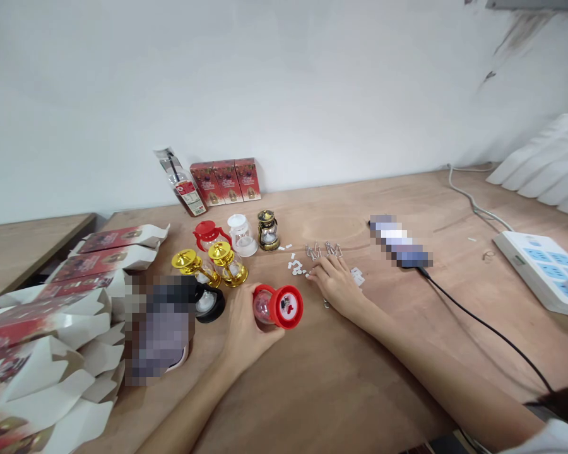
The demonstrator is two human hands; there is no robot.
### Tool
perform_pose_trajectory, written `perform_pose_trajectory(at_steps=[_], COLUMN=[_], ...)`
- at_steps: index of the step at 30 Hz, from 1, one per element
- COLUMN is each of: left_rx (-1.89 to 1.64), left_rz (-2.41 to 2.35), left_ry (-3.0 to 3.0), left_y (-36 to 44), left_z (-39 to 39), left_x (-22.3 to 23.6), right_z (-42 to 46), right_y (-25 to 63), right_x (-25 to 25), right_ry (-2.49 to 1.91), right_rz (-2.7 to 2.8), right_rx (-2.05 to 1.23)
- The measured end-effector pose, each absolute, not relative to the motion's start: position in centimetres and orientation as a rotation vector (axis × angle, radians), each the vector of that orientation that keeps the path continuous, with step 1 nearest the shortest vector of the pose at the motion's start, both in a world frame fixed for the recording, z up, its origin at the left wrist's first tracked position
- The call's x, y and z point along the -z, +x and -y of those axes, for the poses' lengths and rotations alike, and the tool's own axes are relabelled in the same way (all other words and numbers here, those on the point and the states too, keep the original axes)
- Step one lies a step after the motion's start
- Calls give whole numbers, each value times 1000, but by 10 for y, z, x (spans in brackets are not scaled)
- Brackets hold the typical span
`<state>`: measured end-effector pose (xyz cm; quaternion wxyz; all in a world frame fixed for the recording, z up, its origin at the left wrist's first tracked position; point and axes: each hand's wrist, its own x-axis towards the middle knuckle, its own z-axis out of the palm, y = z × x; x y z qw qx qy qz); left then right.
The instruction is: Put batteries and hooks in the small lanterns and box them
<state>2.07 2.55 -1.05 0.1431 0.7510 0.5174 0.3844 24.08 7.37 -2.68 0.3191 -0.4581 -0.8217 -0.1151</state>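
Note:
My left hand (pixel 248 325) is closed around a small red toy lantern (pixel 278 306) lying on its side on the wooden table (pixel 341 391), its round base facing me. My right hand (pixel 334 282) rests palm down just right of it. Its fingers are stretched toward a scatter of tiny white pieces (pixel 295 265) and small metal clips (pixel 322 250). Whether it holds anything is hidden under the fingers.
More small lanterns stand behind: two gold (pixel 211 263), a red one (pixel 207 233), a white one (pixel 242 234), a bronze one (pixel 267 230), a black one (pixel 209 302). Opened red-and-white boxes (pixel 52 328) pile at left. Red boxes (pixel 226 180) line the wall. A power strip (pixel 544 268) and black cable (pixel 483 325) lie at right.

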Motion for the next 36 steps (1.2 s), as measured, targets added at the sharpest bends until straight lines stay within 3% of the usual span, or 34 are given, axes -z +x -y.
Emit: perform_pose_trajectory(at_steps=[6, 21, 27, 30, 36], left_rx=[-1104, -1025, -1004, -985, -1024], left_rz=[-1471, -1397, -1437, -1446, -1461], left_ry=[2194, 2271, 2274, 2274, 2145], left_y=[21, 23, 21, 21, 24], left_z=[-24, -22, -22, -22, -24], left_x=[11, 7, 9, 8, 6], right_z=[-41, -23, -23, -24, -34], right_y=[223, 207, 203, 202, 224], right_x=[-8, -1, -6, -8, -23], right_ry=[-961, -794, -813, -807, -857], right_rz=[1742, 1792, 1494, 1407, 1471], right_rx=[-232, -219, -978, -1201, -1116])
